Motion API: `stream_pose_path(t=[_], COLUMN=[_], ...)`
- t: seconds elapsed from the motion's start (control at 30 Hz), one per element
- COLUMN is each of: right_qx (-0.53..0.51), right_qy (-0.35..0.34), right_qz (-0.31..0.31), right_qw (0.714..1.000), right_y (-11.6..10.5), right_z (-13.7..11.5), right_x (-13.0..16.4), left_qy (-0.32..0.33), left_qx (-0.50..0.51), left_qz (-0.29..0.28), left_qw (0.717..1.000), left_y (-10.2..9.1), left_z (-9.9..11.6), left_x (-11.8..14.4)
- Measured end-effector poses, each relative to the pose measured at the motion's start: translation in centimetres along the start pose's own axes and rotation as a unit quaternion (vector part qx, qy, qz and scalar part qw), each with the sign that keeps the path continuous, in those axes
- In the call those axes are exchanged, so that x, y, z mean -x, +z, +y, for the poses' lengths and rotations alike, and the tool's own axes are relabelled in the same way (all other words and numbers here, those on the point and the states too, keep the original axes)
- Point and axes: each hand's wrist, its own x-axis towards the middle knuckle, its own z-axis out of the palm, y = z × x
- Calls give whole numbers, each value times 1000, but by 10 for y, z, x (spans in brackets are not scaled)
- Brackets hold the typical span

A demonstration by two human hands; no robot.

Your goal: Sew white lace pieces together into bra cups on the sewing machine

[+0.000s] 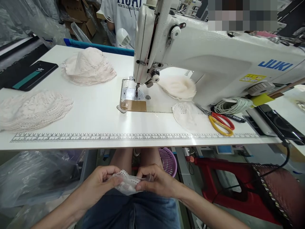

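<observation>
Sewing machine: big white JUKI sewing machine (pixel 214 54) on a white table (pixel 95 111), so I'm placing everything off that.
Lace piece: the small white lace-trimmed fabric (pixel 128 186) is on the near side of the machine, lower than it, up off the lap. It sits right between the two hands, touching both, scalloped edge facing up toward the machine.
Left hand: this left hand (pixel 106 181) has the lace piece's left end pinched between thumb and fingers.
Right hand: same deal, the right hand (pixel 156 181) is gripping the other end, thumb on the cloth, fingers curled.
Lace piles: two pale ones left of the machine, a farther pile (pixel 89 68) and a nearer pile (pixel 35 109).
Cream cloth: a rounded cream cloth (pixel 178 89) under the machine's arm, plus a loose lace scrap (pixel 184 114) just in front of it.
Scissors: red-and-yellow scissors (pixel 220 124) in front of the machine's body, beside a coiled cord (pixel 233 105).
Basket: purple basket (pixel 168 162), below the machine, near the knees.
</observation>
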Motion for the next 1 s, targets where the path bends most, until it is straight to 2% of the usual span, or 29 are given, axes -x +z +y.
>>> stream_pose_path(t=[0.13,0.27,0.37,0.43,0.53,0.6,0.67,0.73,0.87,1.0], right_qx=[51,190,225,186,55,-32,-79,-84,-33,-45], right_qy=[-37,-100,-107,-100,-46,0,18,1,-38,-29], right_qz=[-10,68,101,66,-23,-55,-67,-73,-76,-105], right_qw=[998,974,963,975,997,998,994,994,996,993], right_y=[-2,4,6,4,-1,-3,-4,-3,-1,-5], right_z=[-3,-3,-2,-2,0,2,1,-1,-3,2], right_x=[4,3,2,1,2,2,2,2,0,-1], left_qy=[-14,-11,-9,-1,24,28,26,24,20,18], left_qx=[6,21,22,16,5,9,17,18,16,22], left_qz=[10,34,47,47,35,16,-7,-16,3,-2], left_qw=[1000,999,999,999,999,999,999,999,1000,1000], left_y=[2,5,5,5,4,4,4,4,6,8], left_z=[3,4,6,8,12,13,11,8,7,11], left_x=[1,2,5,7,10,9,6,3,2,4])
